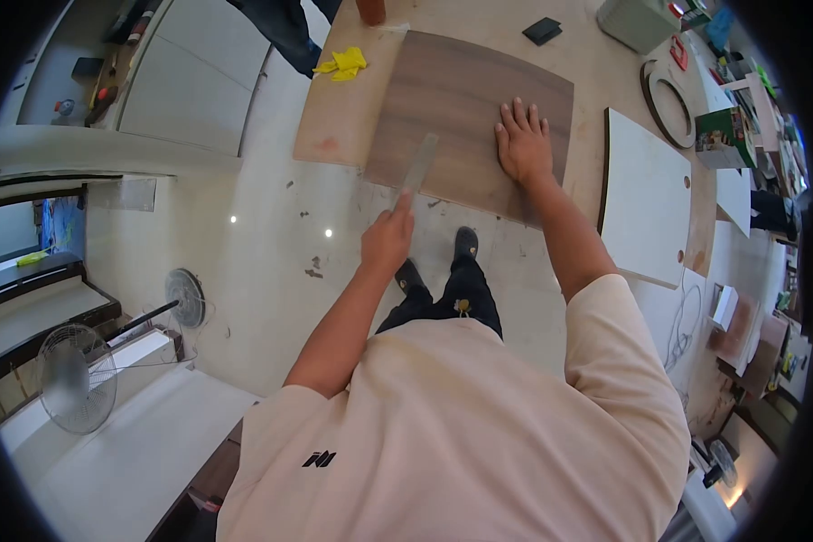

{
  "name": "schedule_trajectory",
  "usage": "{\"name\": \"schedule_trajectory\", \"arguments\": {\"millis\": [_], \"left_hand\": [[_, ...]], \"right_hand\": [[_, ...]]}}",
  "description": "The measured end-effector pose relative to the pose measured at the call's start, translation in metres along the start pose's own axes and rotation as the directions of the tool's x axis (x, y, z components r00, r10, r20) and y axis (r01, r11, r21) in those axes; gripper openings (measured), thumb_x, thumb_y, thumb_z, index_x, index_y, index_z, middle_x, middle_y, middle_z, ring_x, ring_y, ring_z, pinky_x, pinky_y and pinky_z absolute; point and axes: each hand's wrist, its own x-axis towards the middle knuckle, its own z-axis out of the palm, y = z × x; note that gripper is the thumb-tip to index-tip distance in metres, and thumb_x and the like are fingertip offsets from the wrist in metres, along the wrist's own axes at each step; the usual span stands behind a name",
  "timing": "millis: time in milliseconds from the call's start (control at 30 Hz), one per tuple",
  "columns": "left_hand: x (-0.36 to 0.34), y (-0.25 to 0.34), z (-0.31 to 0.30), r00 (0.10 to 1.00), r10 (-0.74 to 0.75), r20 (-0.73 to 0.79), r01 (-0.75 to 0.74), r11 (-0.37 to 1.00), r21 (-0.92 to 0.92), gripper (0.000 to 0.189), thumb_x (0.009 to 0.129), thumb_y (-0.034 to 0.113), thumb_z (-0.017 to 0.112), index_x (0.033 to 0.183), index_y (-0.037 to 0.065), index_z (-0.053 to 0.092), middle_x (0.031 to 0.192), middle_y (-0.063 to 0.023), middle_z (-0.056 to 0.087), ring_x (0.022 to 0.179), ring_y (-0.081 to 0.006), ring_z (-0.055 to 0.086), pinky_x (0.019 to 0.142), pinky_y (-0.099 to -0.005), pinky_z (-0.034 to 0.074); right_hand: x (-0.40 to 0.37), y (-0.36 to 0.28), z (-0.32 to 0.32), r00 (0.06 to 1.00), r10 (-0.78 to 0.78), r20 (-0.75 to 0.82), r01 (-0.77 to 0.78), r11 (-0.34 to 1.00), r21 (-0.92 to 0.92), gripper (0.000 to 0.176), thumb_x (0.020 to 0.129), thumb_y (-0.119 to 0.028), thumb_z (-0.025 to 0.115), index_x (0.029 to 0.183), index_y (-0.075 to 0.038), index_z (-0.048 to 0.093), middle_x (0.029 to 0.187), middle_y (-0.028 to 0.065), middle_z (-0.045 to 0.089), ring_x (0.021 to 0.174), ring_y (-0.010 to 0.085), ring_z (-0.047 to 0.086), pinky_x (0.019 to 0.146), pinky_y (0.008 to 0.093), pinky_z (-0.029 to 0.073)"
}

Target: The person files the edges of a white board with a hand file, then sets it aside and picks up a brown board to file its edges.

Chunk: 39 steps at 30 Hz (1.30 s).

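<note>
A brown wood-grain board [461, 99] lies flat on the light worktable [330, 126], its near edge close to the table's edge. My left hand [388, 238] is closed around the handle end of a long, flat, greyish tool [418, 164], which looks like a file or blade. The tool's far part reaches over the board's near left edge; whether it touches the board is unclear. My right hand [524, 143] rests palm down on the right part of the board, fingers spread.
Yellow crumpled material [341, 63] lies left of the board. To the right are a white panel [646, 199], dark ring [668, 104] and green box [724, 138]. A dark flat piece [542, 32] and pale canister [637, 23] sit farther back. Another person's leg [285, 36] shows top left.
</note>
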Motion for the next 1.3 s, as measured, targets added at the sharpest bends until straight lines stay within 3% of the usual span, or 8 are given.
{"name": "schedule_trajectory", "arguments": {"millis": [300,433,600,700,900,1033,1200,1300], "left_hand": [[-0.047,-0.025,-0.019,0.983,-0.161,0.094,0.158,0.987,0.032,0.050,0.102,0.034,0.053,0.150,0.026,0.044,0.085,-0.0160,0.064,0.074,-0.0395,0.066,0.067,-0.0499,0.054],[0.005,0.004,-0.004,1.000,0.012,-0.028,-0.012,1.000,0.007,0.051,0.102,0.033,0.053,0.151,0.025,0.044,0.085,-0.0155,0.064,0.072,-0.0389,0.065,0.066,-0.0497,0.054],[-0.020,-0.014,-0.011,0.997,-0.016,-0.075,0.015,1.000,-0.015,0.049,0.101,0.032,0.054,0.150,0.026,0.045,0.083,-0.0156,0.063,0.072,-0.0384,0.065,0.065,-0.0497,0.054],[-0.041,-0.022,-0.023,0.991,-0.123,0.052,0.123,0.992,0.009,0.048,0.102,0.034,0.053,0.149,0.026,0.046,0.084,-0.0157,0.064,0.075,-0.0389,0.066,0.067,-0.0499,0.054],[0.018,0.024,-0.013,1.000,-0.009,-0.029,0.008,1.000,-0.028,0.048,0.101,0.028,0.058,0.148,0.023,0.050,0.078,-0.0155,0.063,0.075,-0.0366,0.064,0.068,-0.0485,0.052],[-0.028,-0.020,-0.016,0.993,-0.039,-0.112,0.039,0.999,0.000,0.048,0.100,0.029,0.058,0.147,0.025,0.049,0.081,-0.0142,0.063,0.076,-0.0371,0.066,0.067,-0.0496,0.054],[-0.101,-0.071,-0.033,0.959,-0.155,-0.236,0.131,0.985,-0.113,0.050,0.100,0.025,0.059,0.148,0.014,0.049,0.102,-0.0179,0.070,0.089,-0.0367,0.068,0.076,-0.0447,0.055],[-0.137,-0.081,-0.044,0.882,-0.446,-0.151,0.395,0.876,-0.276,0.054,0.100,0.027,0.058,0.148,0.006,0.046,0.111,-0.0208,0.070,0.094,-0.0362,0.070,0.080,-0.0421,0.055]], "right_hand": [[-0.001,0.006,0.003,0.999,0.001,-0.035,-0.001,1.000,0.023,0.053,0.105,-0.042,0.035,0.152,-0.018,0.044,0.162,0.0089,0.034,0.150,0.0361,0.027,0.122,0.0524,0.020],[0.000,0.004,0.004,0.999,-0.011,-0.045,0.012,1.000,0.013,0.053,0.105,-0.042,0.035,0.151,-0.018,0.045,0.162,0.0088,0.034,0.150,0.0358,0.027,0.122,0.0523,0.020],[-0.001,0.003,0.002,1.000,-0.001,-0.016,0.002,0.999,0.039,0.053,0.105,-0.043,0.034,0.151,-0.018,0.045,0.162,0.0088,0.034,0.151,0.0355,0.026,0.122,0.0521,0.020],[-0.002,0.002,0.000,1.000,0.011,-0.020,-0.010,1.000,0.030,0.054,0.105,-0.043,0.035,0.152,-0.018,0.044,0.162,0.0088,0.034,0.151,0.0353,0.026,0.122,0.0518,0.020],[-0.001,0.004,0.000,1.000,0.000,-0.031,0.001,1.000,0.030,0.054,0.105,-0.043,0.036,0.152,-0.018,0.044,0.162,0.0089,0.034,0.150,0.0353,0.027,0.122,0.0519,0.020],[0.000,0.003,0.004,1.000,0.008,-0.025,-0.007,0.999,0.045,0.055,0.105,-0.044,0.036,0.153,-0.018,0.043,0.162,0.0090,0.034,0.150,0.0355,0.027,0.122,0.0520,0.019],[-0.001,0.001,-0.002,1.000,0.004,-0.006,-0.004,0.999,0.035,0.061,0.104,-0.048,0.037,0.154,-0.014,0.039,0.164,0.0121,0.029,0.151,0.0370,0.022,0.122,0.0532,0.017],[-0.007,-0.024,-0.001,1.000,-0.004,0.024,0.003,0.999,0.034,0.070,0.102,-0.052,0.039,0.155,-0.006,0.035,0.164,0.0171,0.025,0.152,0.0385,0.018,0.122,0.0546,0.015]]}}
